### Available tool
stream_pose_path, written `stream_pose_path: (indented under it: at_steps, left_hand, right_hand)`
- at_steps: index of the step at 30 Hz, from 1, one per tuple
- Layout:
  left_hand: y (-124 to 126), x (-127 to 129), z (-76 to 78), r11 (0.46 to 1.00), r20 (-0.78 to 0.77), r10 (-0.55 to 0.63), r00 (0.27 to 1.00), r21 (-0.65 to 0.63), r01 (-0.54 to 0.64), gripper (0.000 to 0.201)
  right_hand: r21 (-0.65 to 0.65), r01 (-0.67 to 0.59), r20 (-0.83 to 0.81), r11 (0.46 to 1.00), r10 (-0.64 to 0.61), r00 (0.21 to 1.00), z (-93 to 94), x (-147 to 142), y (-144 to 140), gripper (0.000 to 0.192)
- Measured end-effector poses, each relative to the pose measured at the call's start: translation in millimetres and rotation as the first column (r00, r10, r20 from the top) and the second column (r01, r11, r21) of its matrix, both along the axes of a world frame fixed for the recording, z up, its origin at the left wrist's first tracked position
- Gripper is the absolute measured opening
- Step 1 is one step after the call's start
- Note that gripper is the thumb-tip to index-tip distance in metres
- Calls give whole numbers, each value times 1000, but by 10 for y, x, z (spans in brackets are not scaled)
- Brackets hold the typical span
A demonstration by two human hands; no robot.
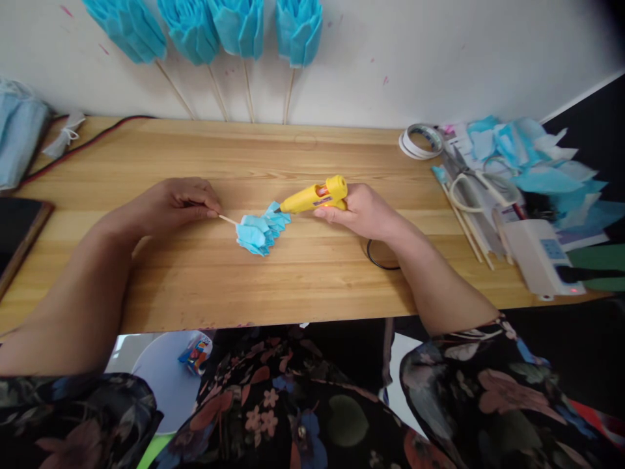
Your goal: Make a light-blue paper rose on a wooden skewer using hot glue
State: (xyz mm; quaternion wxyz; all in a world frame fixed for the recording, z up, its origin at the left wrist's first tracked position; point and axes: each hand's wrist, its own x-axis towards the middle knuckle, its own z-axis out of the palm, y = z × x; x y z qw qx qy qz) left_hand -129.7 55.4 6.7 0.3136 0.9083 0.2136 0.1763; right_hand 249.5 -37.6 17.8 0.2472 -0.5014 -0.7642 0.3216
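Between the fingertips of my left hand [183, 205] is pinched a thin wooden stick [227, 219]. At its other end sits a light-blue pleated flower [260, 229], lying sideways just above or on the wooden table [303, 286]. My right hand [359, 212] is wrapped round a yellow hot glue gun [315, 197] with a small orange light glowing near its grip. The gun's dark nozzle points left and meets the flower's upper right petals; whether it touches them I cannot tell.
Several finished blue flowers [295, 32] on sticks lean on the white wall. At right are tape rolls [420, 141], scissors [483, 189], loose sticks [469, 225], blue fabric scraps [537, 156] and a power strip [541, 257]. Blue masks [18, 133] and a dark tablet-like object [19, 231] lie left.
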Motion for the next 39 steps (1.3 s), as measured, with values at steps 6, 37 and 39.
stream_pose_path:
  at_steps: [6,37,39]
  left_hand:
    - [-3,-2,-2,1000,7,-1,1000,-6,1,15]
    - [2,-13,-15,1000,-17,20,1000,-10,-20,19]
    - [3,-12,-12,1000,-22,19,1000,-22,-20,20]
  right_hand:
    - [11,-4,29,1000,4,1000,-15,18,2,44]
    - [-33,-45,-4,998,45,999,-9,23,13,43]
    - [-42,-65,-15,997,64,998,0,26,11,42]
